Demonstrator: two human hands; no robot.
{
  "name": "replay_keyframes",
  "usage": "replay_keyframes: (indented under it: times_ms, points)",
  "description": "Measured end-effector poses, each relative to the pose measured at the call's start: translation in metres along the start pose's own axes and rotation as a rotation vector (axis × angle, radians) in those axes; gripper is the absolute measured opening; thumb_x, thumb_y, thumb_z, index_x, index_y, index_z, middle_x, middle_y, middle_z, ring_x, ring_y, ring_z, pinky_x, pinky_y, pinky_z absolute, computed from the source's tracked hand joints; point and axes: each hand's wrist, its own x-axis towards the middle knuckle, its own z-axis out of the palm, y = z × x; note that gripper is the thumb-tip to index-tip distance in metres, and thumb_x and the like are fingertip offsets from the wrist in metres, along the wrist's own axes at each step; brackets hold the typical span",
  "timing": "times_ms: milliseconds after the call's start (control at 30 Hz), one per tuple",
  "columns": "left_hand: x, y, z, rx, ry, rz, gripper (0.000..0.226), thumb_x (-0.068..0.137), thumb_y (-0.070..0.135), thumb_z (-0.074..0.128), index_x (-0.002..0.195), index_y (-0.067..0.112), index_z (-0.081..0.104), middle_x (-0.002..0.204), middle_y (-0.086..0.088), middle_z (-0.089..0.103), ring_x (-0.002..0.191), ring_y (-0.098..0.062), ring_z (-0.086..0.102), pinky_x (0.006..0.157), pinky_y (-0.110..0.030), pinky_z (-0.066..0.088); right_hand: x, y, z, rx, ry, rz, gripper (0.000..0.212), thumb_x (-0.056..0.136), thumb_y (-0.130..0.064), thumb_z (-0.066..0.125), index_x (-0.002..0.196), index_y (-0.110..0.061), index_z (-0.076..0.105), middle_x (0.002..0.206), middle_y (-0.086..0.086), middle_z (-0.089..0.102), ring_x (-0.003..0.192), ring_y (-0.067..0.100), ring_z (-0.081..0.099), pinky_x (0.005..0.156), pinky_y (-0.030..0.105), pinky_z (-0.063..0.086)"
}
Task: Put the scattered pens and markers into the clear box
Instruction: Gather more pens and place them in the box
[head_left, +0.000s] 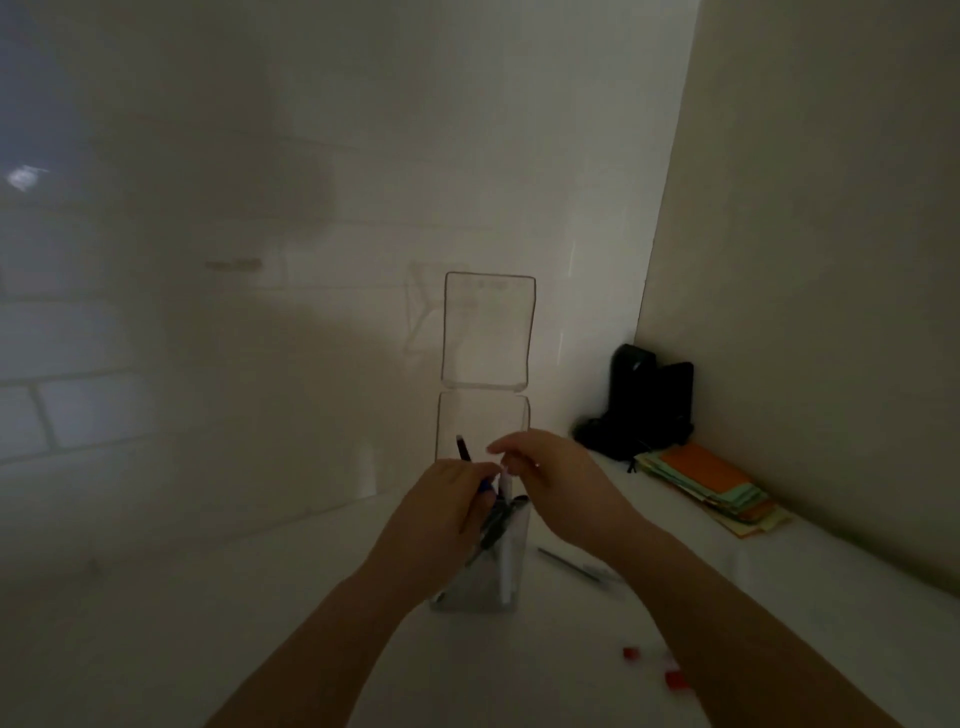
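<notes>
clear box (514, 571), pens (493, 525) upright inside

An office desk nook (dim): stacked coloured paper (717, 488), pens (574, 566), white tabletop (311, 597).

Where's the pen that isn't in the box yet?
In the head view, the loose pen lies flat on the white table, just right of the clear box, under the right hand.
</notes>
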Motion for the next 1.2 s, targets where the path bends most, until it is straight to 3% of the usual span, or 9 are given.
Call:
replay_keyframes:
  times_ms: [100,200,300,467,633,800,933,1067,1200]
  points:
    - [-0.009,0.007,0.002,0.01,0.041,0.046,0.034,0.093,0.027,0.031,0.121,0.017,0.048,0.121,-0.004,0.055,0.111,-0.014,0.043,0.083,-0.012,0.024,-0.015,0.01,-0.02,0.169,0.16,0.061,0.031,0.091,-0.006,0.043,0.105,-0.029,0.057,0.1,-0.002,0.059,0.092,0.012,0.058,0.081,0.019,0.048]
    - [-0.011,0.012,0.004,-0.065,0.039,0.035,0.032,0.092,0.024,0.04,0.122,0.017,0.047,0.124,-0.004,0.053,0.11,-0.012,0.042,0.083,-0.011,0.025,-0.037,0.039,-0.045,0.247,0.184,0.111,0.036,0.088,-0.003,0.049,0.086,-0.038,0.057,0.089,-0.003,0.062,0.08,0.015,0.061,0.069,0.016,0.047]
    - [-0.012,0.015,0.008,-0.097,0.093,0.035,0.034,0.09,0.019,0.046,0.124,0.018,0.045,0.132,-0.003,0.046,0.119,-0.011,0.039,0.095,-0.01,0.021,-0.069,0.077,-0.067,0.212,0.09,0.247,0.04,0.084,-0.003,0.056,0.078,-0.043,0.059,0.08,-0.002,0.063,0.071,0.016,0.06,0.065,0.021,0.045]
    - [-0.015,0.007,0.005,-0.154,0.477,0.015,0.055,0.069,0.029,0.065,0.116,0.01,0.044,0.12,-0.007,0.038,0.113,-0.011,0.033,0.097,0.0,0.016,-0.129,0.122,-0.08,-0.063,-0.179,0.454,0.02,0.08,-0.017,0.066,0.094,-0.031,0.059,0.092,0.001,0.062,0.075,0.008,0.055,0.06,0.005,0.042]
    - [-0.013,-0.024,0.029,-0.572,0.057,-0.381,0.139,0.037,0.048,0.085,0.141,0.022,-0.004,0.152,-0.009,0.007,0.133,-0.013,0.017,0.11,-0.039,0.023,-0.15,0.131,-0.06,-0.308,-0.431,0.357,0.047,0.079,-0.018,0.064,0.124,-0.022,0.05,0.13,0.0,0.045,0.117,0.014,0.042,0.091,0.014,0.034]
    - [-0.014,-0.02,0.033,-0.709,-0.015,-0.372,0.103,0.067,-0.011,0.068,0.14,0.025,0.005,0.131,0.006,0.028,0.118,-0.012,0.037,0.097,-0.03,0.033,-0.137,0.116,-0.043,-0.554,-0.638,0.232,0.049,0.081,-0.013,0.056,0.128,-0.018,0.045,0.131,0.006,0.046,0.118,0.024,0.04,0.097,0.033,0.037]
    - [-0.031,-0.007,0.04,-0.695,0.024,-0.358,0.107,0.062,-0.014,0.07,0.14,0.022,0.005,0.121,0.008,0.036,0.118,-0.013,0.041,0.098,-0.032,0.036,-0.133,0.109,-0.042,-0.672,-0.669,0.109,0.038,0.081,-0.016,0.056,0.118,-0.012,0.048,0.123,0.01,0.049,0.112,0.027,0.044,0.088,0.039,0.041]
    - [-0.053,0.011,0.041,-0.763,-0.042,-0.347,0.105,0.063,-0.016,0.068,0.131,0.038,0.009,0.107,0.033,0.035,0.088,0.022,0.054,0.082,-0.015,0.048,-0.133,0.109,-0.041,-0.748,-0.676,-0.021,0.027,0.086,-0.025,0.049,0.109,-0.01,0.048,0.114,0.013,0.055,0.106,0.03,0.046,0.081,0.042,0.042]
    - [-0.061,0.012,0.046,-0.794,-0.028,-0.329,0.108,0.063,-0.009,0.072,0.128,0.048,0.007,0.108,0.039,0.03,0.114,-0.006,0.046,0.084,-0.02,0.049,-0.133,0.105,-0.04,-0.826,-0.693,-0.05,0.027,0.09,-0.017,0.04,0.114,-0.007,0.042,0.114,0.017,0.055,0.107,0.031,0.046,0.081,0.041,0.042]
